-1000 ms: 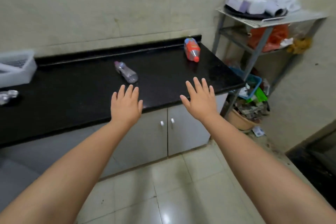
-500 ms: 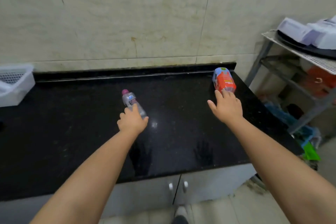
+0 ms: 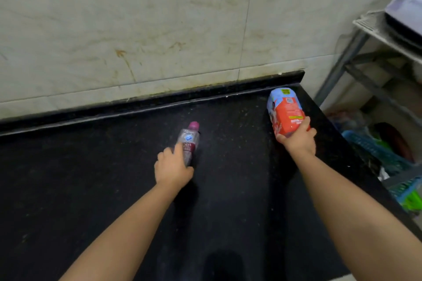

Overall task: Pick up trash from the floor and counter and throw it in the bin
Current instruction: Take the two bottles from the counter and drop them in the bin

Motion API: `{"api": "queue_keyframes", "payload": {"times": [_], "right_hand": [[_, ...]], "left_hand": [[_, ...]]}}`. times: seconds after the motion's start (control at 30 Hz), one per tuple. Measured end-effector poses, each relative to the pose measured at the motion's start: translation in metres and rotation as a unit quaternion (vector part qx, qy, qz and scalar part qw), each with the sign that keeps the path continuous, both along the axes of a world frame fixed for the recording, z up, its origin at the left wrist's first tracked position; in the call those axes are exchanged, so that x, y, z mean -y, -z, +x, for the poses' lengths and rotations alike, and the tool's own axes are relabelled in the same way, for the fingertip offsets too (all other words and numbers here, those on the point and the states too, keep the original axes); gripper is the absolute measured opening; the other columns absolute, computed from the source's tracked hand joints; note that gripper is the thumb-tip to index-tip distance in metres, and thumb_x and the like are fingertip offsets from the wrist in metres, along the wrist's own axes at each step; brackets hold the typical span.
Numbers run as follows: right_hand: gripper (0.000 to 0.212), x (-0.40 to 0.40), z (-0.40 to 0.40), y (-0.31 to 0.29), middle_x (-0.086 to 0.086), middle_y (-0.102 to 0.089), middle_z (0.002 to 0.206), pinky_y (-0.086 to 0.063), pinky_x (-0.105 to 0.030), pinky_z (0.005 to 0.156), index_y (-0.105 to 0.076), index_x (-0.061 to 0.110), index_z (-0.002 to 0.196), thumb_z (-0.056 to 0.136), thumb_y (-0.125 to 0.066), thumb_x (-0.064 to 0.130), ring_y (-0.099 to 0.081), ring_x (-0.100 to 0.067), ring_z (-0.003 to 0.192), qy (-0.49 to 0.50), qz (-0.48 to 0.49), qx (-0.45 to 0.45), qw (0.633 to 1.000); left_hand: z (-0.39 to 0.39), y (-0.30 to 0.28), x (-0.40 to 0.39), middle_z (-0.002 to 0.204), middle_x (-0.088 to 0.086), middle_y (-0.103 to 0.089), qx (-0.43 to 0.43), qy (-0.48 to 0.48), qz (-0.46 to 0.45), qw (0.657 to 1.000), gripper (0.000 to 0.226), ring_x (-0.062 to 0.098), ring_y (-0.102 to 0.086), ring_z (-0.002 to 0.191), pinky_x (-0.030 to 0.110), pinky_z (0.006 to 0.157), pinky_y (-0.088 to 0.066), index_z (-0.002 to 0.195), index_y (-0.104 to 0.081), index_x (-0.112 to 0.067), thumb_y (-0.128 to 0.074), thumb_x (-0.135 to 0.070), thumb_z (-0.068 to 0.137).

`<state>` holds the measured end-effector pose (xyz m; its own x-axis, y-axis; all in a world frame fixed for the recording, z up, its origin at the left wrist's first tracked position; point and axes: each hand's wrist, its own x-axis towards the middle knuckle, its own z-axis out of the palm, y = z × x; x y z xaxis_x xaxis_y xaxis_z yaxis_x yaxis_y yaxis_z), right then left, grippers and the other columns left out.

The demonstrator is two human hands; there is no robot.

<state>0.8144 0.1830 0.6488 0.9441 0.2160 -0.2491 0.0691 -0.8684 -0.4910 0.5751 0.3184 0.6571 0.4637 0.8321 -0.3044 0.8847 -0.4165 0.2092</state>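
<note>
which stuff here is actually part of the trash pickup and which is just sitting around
Part of the job:
- clear bottle with pink cap, lying on the black counter, gripped by the left hand
- red and blue bottle, gripped by the right hand

Just there:
- metal rack right of the counter
- blue basket low beside it
- tiled wall

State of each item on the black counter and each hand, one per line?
Clear bottle: lying down, pink cap on, gripped at its near end.
Orange bottle: lying down, gripped.
Left hand: grips clear bottle.
Right hand: grips orange bottle.
</note>
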Motion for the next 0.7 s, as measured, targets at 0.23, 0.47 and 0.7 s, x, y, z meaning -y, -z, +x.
{"api": "queue_keyframes", "payload": {"times": [0.23, 0.47, 0.7], "right_hand": [[0.087, 0.020, -0.022, -0.005, -0.022, -0.045, 0.132, -0.044, -0.046, 0.097, -0.029, 0.010, 0.135, 0.067, -0.076, 0.036, -0.047, -0.041, 0.120, 0.053, 0.016, 0.005, 0.998], [0.083, 0.078, -0.068, -0.006, -0.015, -0.042, 0.134, -0.034, -0.050, 0.108, -0.034, 0.008, 0.129, 0.068, -0.071, 0.050, -0.038, -0.033, 0.129, 0.021, -0.085, 0.041, 0.995], [0.081, 0.074, -0.073, -0.016, -0.017, -0.042, 0.134, -0.043, -0.042, 0.099, -0.032, 0.005, 0.127, 0.068, -0.076, 0.040, -0.044, -0.034, 0.125, 0.058, 0.027, -0.012, 0.998]], "left_hand": [[0.046, -0.021, 0.020, 0.134, 0.016, -0.049, 0.144, 0.019, -0.088, 0.985, 0.066, 0.033, -0.046, 0.123, 0.038, 0.100, -0.042, 0.140, -0.033, -0.014, -0.063, -0.023, 0.082], [0.060, -0.036, 0.049, 0.132, 0.015, -0.055, 0.207, 0.063, -0.135, 0.967, 0.059, 0.035, -0.052, 0.121, 0.044, 0.102, -0.045, 0.137, -0.037, -0.014, -0.062, -0.019, 0.083], [0.051, -0.045, 0.073, 0.133, 0.015, -0.057, 0.231, 0.089, -0.115, 0.962, 0.055, 0.035, -0.052, 0.122, 0.041, 0.103, -0.043, 0.134, -0.041, -0.011, -0.063, -0.016, 0.084]]}}
